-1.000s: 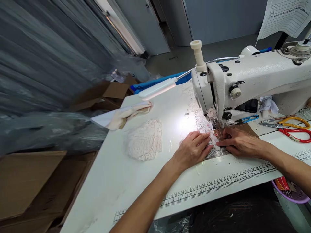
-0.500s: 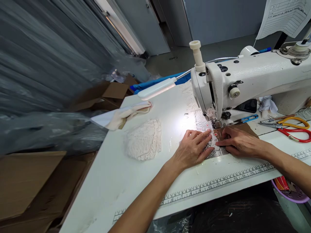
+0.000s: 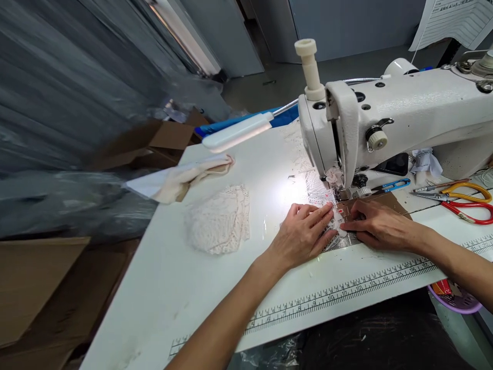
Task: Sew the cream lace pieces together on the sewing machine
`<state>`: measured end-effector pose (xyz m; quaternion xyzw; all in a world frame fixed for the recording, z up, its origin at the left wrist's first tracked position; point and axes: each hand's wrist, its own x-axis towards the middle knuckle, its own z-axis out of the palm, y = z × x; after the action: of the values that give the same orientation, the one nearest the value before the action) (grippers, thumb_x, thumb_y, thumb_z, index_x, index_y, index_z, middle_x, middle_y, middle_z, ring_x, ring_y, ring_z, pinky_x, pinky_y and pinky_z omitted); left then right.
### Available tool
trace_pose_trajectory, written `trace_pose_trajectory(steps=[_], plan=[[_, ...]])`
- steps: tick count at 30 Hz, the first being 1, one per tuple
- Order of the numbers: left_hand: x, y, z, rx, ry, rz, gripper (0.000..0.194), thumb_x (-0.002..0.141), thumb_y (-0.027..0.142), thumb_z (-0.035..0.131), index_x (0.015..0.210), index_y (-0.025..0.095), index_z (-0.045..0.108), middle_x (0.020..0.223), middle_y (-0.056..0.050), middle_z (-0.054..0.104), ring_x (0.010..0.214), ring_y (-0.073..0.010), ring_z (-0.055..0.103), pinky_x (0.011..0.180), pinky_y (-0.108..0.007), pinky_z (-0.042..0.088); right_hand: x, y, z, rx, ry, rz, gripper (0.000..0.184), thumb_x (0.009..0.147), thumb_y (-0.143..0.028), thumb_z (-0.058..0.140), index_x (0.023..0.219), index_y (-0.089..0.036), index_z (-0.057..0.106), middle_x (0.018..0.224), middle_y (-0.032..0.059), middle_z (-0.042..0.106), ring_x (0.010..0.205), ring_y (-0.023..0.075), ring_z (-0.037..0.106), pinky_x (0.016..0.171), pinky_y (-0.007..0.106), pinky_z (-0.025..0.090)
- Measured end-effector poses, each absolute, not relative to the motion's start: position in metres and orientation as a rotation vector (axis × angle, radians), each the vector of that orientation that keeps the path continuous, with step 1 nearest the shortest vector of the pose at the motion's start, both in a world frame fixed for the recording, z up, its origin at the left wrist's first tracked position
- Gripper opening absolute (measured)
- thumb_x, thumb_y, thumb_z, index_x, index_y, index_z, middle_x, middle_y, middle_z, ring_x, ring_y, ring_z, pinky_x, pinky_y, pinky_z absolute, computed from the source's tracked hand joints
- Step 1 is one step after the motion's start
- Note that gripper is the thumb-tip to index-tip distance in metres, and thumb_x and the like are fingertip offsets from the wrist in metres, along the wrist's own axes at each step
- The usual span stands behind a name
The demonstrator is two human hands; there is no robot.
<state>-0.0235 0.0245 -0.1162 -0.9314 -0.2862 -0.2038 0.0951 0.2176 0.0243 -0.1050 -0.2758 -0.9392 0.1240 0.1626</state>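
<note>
My left hand point(image 3: 302, 234) lies with fingers stretched out over a piece of white lace fabric point(image 3: 337, 220), pressing it to the table just in front of the sewing machine's presser foot point(image 3: 339, 194). On the other side of the lace, my right hand point(image 3: 379, 226) pinches its edge between thumb and curled fingers, above a brown plate point(image 3: 391, 203). Part of the lace is hidden under the left hand. More lace point(image 3: 316, 186) lies past the needle. The white sewing machine point(image 3: 419, 110) stands over both hands.
A lace pile point(image 3: 221, 221) and a folded cloth point(image 3: 185, 177) lie left on the table. Blue thread snips point(image 3: 396, 184), yellow-handled scissors point(image 3: 468, 191) and red-handled scissors point(image 3: 468, 211) rest at right. A lamp point(image 3: 239, 132) reaches over the back; a printed ruler point(image 3: 331, 303) follows the front edge.
The camera view has shifted slightly, so the lace pile and folded cloth appear further left. Both hands keep nearly the same place on the lace, with no clear change in hold.
</note>
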Motion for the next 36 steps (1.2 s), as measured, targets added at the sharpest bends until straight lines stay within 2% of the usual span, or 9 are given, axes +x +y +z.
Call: trace_pose_trajectory(steps=[5, 12, 26, 36], plan=[[-0.022, 0.033, -0.108, -2.761, -0.849, -0.514, 0.030, 0.101, 0.033, 0.042, 0.111, 0.014, 0.063, 0.119, -0.010, 0.069, 0.086, -0.0220, 0.058, 0.071, -0.037, 0.042, 0.215, 0.025, -0.107, -0.837, -2.667, 0.289, 0.031, 0.093, -0.016, 0.046, 0.112, -0.020, 0.070, 0.096, 0.0095, 0.056, 0.085, 0.0181, 0.052, 0.075, 0.032, 0.047], [-0.023, 0.050, -0.105, -2.782, -0.864, -0.326, 0.038, 0.102, 0.038, 0.036, 0.113, 0.017, 0.066, 0.123, -0.008, 0.067, 0.090, -0.0234, 0.058, 0.075, -0.038, 0.043, 0.211, 0.025, -0.111, -0.899, -2.670, 0.197, 0.033, 0.092, -0.015, 0.043, 0.115, -0.019, 0.067, 0.096, 0.0097, 0.056, 0.082, 0.0170, 0.051, 0.072, 0.031, 0.048], [-0.027, 0.052, -0.110, -2.830, -0.907, -0.478, 0.039, 0.102, 0.038, 0.037, 0.120, 0.014, 0.063, 0.126, -0.008, 0.066, 0.098, -0.0249, 0.059, 0.086, -0.043, 0.045, 0.204, 0.024, -0.109, -1.004, -2.671, 0.177, 0.032, 0.094, -0.018, 0.042, 0.115, -0.020, 0.065, 0.095, 0.0087, 0.054, 0.081, 0.0160, 0.052, 0.072, 0.030, 0.050], [-0.026, 0.053, -0.115, -2.856, -0.901, -0.608, 0.036, 0.100, 0.037, 0.041, 0.118, 0.014, 0.063, 0.125, -0.010, 0.066, 0.098, -0.0245, 0.060, 0.085, -0.044, 0.048, 0.204, 0.023, -0.112, -1.030, -2.621, 0.182, 0.031, 0.093, -0.018, 0.042, 0.111, -0.020, 0.068, 0.096, 0.0097, 0.054, 0.079, 0.0160, 0.053, 0.068, 0.029, 0.050]])
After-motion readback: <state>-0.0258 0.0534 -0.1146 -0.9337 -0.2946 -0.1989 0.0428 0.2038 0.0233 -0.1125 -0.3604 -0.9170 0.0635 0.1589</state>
